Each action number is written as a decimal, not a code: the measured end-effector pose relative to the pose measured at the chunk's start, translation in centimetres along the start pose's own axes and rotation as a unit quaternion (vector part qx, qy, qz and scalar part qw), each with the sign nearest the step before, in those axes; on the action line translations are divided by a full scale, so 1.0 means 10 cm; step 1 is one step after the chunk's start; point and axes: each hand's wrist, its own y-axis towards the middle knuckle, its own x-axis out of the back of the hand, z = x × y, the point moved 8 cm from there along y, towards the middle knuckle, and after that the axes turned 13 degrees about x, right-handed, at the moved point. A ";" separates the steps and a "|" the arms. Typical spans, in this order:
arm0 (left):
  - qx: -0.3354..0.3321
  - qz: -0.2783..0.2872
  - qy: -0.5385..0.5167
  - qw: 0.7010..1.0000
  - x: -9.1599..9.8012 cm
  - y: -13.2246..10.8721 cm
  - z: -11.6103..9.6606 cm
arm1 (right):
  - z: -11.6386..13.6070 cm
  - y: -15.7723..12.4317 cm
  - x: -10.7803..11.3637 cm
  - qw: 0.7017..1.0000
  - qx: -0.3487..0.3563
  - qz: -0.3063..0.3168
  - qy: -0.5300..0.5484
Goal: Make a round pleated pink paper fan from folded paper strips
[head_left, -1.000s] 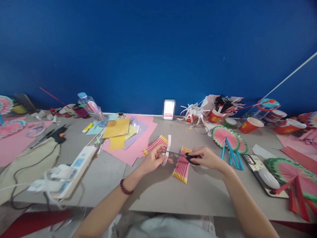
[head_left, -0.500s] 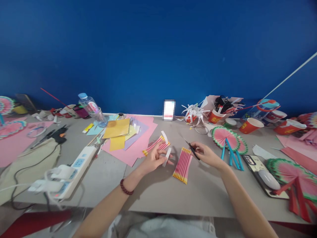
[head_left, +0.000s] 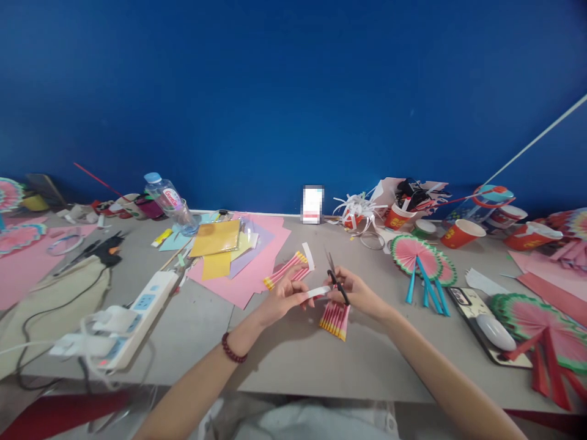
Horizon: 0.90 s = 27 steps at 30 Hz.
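Observation:
Between the fingers of my left hand (head_left: 288, 298) is a short white strip (head_left: 318, 292), one end pointing right. My right hand (head_left: 355, 292) holds black-handled scissors (head_left: 337, 282), blades pointing up and away; its fingertips are at the strip's right end, perhaps touching it. Below that hand lies a pleated pink paper piece (head_left: 334, 322) with yellow edges, its upper part hidden by the hand. A second pleated pink piece (head_left: 285, 269) lies behind my left hand, with another white strip (head_left: 307, 256) at its right end.
Colored paper sheets (head_left: 261, 260) and a power strip (head_left: 142, 311) are on the left, with a tilted water bottle (head_left: 169, 198) behind. Finished-looking watermelon paper fans (head_left: 415, 256), a phone with a mouse (head_left: 495, 332) and red paper cups (head_left: 463, 233) stand or lie right. A blue wall (head_left: 293, 110) rises behind.
My right hand has moved left with the scissors, over the nearer pleated piece and up to my left hand. The white strip has turned from steep to nearly level.

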 end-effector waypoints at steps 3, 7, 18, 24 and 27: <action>-0.035 -0.016 0.008 0.999 0.03 -0.01 -0.05 | -0.03 0.01 -0.02 1.000 -0.007 0.001 0.014; -0.064 -0.104 -0.015 0.992 0.21 -0.02 -0.12 | 0.01 0.06 0.27 0.999 0.018 -0.038 -0.024; -0.027 -0.227 -0.087 0.970 0.50 0.01 0.03 | -0.07 0.24 1.32 0.863 0.073 -0.160 -0.474; -0.031 -0.248 -0.075 0.965 0.52 0.00 0.02 | -0.12 0.27 1.33 0.847 0.042 -0.165 -0.504; -0.024 -0.253 -0.086 0.963 0.48 -0.01 0.02 | 0.05 0.23 1.22 0.836 0.060 -0.217 -0.501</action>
